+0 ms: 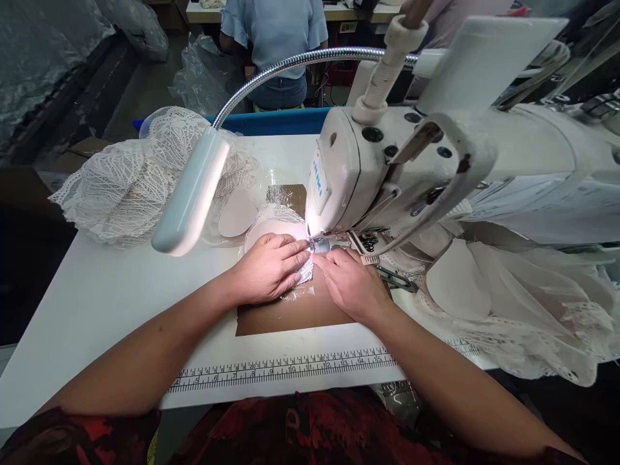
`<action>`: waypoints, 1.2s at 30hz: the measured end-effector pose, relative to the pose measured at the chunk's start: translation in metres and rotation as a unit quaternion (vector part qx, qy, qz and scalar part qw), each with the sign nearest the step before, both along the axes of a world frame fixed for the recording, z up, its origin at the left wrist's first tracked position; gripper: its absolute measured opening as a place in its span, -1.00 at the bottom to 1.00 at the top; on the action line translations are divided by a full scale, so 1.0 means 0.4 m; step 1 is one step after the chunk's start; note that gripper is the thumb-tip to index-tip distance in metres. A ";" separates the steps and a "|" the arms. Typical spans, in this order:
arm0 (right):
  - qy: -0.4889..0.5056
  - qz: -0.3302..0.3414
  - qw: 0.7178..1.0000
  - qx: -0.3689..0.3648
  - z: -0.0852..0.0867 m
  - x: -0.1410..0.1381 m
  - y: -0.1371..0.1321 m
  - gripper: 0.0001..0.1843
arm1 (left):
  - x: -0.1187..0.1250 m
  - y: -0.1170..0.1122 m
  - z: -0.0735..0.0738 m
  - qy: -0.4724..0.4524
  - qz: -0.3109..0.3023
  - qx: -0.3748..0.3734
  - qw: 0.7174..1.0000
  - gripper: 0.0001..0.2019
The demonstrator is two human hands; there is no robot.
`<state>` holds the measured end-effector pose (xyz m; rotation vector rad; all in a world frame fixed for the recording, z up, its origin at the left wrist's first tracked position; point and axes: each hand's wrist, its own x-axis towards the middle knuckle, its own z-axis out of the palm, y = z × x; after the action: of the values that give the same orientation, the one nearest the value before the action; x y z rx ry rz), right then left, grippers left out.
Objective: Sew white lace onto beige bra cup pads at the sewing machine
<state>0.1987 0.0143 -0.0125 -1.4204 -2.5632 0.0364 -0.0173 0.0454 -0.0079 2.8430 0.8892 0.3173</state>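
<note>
**Lacy cup [281, 226] at the sewing machine [334, 168]**

The lacy cup sits on a brown sheet [290, 320], with its right edge by the foot of the sewing machine. The left hand [271, 268] lies flat on the cup, fingers spread a little, pressing but not gripping. The right hand [356, 284] points one finger at the edge by the foot, and its other fingers are curled. I cannot tell if it pinches any cloth.

The step looks like sewing along this edge. To do it well, go slow. Keep the lace smooth and let the machine pull it. Turn the cup softly to follow its curve. Fingertips are very near the foot, so they should stay out from under the needle.

A lamp [191, 194] on a bendy neck hangs up to the left and hides part of a big lace heap [121, 174]. One loose pad [237, 212] lies just beside the cup. On the right, a pile of pads and lace [458, 284] lies near the right arm and could get bumped. A ruler strip [290, 371] runs along the front of the table [116, 290].
</note>
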 end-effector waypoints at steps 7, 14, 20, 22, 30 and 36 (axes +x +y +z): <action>0.034 0.124 0.992 -0.017 -0.011 0.032 -0.006 -0.63 | -0.018 -0.009 -0.008 -0.035 -0.034 -0.007 0.999 -0.64; 0.046 0.162 0.986 -0.010 -0.009 0.037 -0.007 -0.63 | -0.021 -0.011 -0.013 -0.040 -0.048 0.011 0.998 -0.68; 0.051 0.170 0.984 -0.006 -0.009 0.041 -0.010 -0.63 | -0.024 -0.008 -0.010 -0.018 -0.060 0.020 0.998 -0.68; 0.048 0.172 0.984 -0.006 -0.009 0.043 -0.011 -0.63 | -0.024 -0.007 -0.009 -0.014 -0.063 0.021 0.998 -0.68; 0.060 0.174 0.983 0.000 -0.009 0.044 -0.009 -0.62 | -0.023 -0.009 -0.009 -0.009 -0.069 0.037 0.997 -0.69; 0.115 0.160 0.980 0.012 -0.014 0.046 -0.010 -0.69 | -0.021 -0.010 -0.010 -0.016 -0.069 0.044 0.996 -0.70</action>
<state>0.2171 0.0102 -0.0182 -0.9205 -2.5573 0.2062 -0.0255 0.0415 -0.0119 2.9528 0.6834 0.3929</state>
